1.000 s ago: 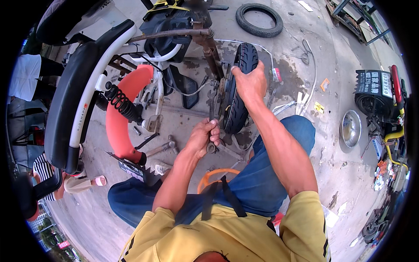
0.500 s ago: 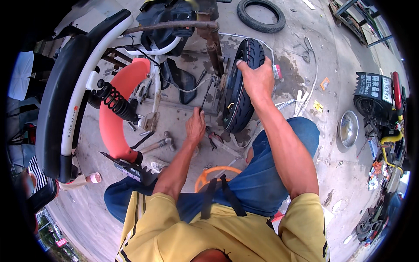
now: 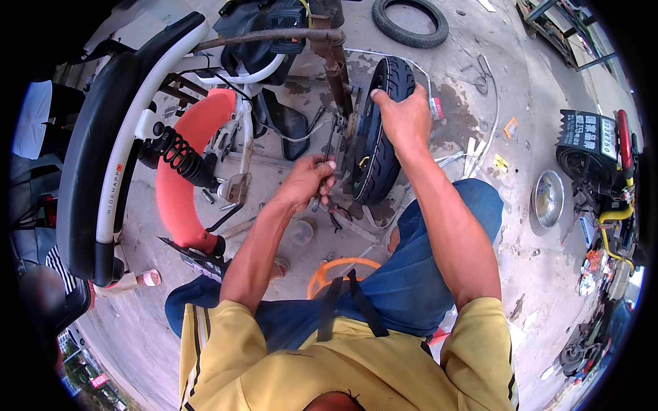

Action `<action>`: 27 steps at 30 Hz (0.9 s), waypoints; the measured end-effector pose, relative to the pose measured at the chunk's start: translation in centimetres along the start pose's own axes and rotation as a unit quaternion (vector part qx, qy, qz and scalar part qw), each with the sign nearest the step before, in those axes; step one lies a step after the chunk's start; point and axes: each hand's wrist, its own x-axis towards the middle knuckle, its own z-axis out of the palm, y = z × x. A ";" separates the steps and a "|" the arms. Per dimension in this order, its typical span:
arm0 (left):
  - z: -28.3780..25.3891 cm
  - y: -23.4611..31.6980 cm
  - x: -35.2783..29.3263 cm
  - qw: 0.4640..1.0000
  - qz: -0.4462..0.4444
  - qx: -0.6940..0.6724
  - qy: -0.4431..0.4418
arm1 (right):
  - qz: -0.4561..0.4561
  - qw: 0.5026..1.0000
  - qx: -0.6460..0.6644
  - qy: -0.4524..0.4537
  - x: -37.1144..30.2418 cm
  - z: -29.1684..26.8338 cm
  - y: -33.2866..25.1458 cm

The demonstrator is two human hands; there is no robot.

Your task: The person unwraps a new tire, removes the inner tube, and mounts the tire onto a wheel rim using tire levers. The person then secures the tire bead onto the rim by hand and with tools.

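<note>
A black tyre on a wheel point(image 3: 385, 161) stands upright in front of me beside a rusty metal stand. My right hand point(image 3: 404, 120) grips the tread from the right, thumb on the near sidewall and fingers over the far side. My left hand point(image 3: 310, 182) is closed around a slim, dark metal rod-like tool point(image 3: 331, 142), just left of the wheel. Its upper end reaches the parts by the hub; I cannot tell whether it touches them or what kind of tool it is. Pliers point(image 3: 337, 215) with dark handles lie on the ground below that hand.
A scooter with a black-and-white seat point(image 3: 103, 164), red mudguard point(image 3: 179, 185) and black coil spring point(image 3: 184, 159) stands at left. A loose tyre point(image 3: 410, 42) lies at the far side. At right are a metal bowl point(image 3: 547, 198) and another vehicle. An orange ring-shaped thing point(image 3: 329, 268) sits between my legs.
My left hand has moved up and right with the tool, closer to the wheel, and its fingers have curled differently. The left forearm now covers the hammer. My right hand stays on the tyre.
</note>
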 end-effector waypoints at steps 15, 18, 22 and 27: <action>1.0 -10.5 -1.4 0.956 0.156 0.152 0.195 | 0.003 1.000 0.030 -0.006 0.0 0.0 0.1; -2.0 -14.9 2.0 0.895 0.201 0.293 0.270 | 0.008 1.000 0.023 -0.010 -0.1 0.0 0.2; -3.7 -15.8 6.0 0.885 0.206 0.317 0.270 | 0.012 1.000 0.022 -0.010 -0.3 -0.3 -0.1; -3.9 -15.0 9.7 0.874 0.240 0.325 0.271 | 0.010 1.000 0.017 -0.003 0.6 0.2 0.5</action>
